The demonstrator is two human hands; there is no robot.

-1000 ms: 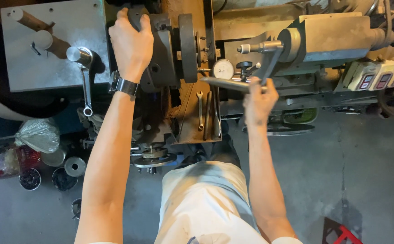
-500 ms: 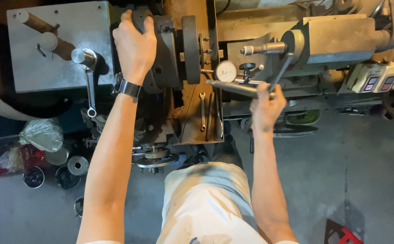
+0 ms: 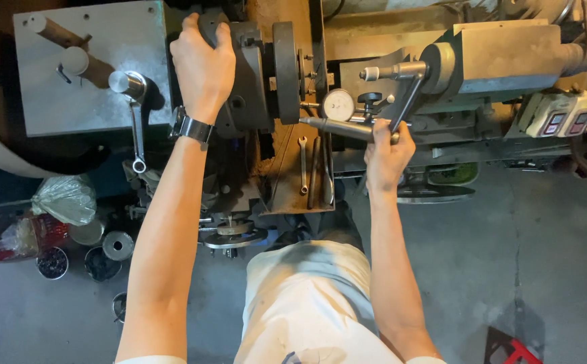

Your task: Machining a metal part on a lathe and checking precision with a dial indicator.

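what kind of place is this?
Likely a metalworking machine shop: the left hand grips a lathe chuck, the right hand holds a metal rod beside a dial gauge, and wrenches lie below.

A stained grey concrete floor runs under the machine. Round tins and a crumpled plastic bag sit at left; warm light falls from above.

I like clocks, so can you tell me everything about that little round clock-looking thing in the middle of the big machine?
The round dial gauge has a white face inside a thin silvery metal rim; its markings are too small to make out. It sits between the dark chuck gripped by the left hand and the grey tailstock, just above a slim metal rod. Dark knobs of its stand show beside it. The right hand grips a lever nearby, not touching the gauge.
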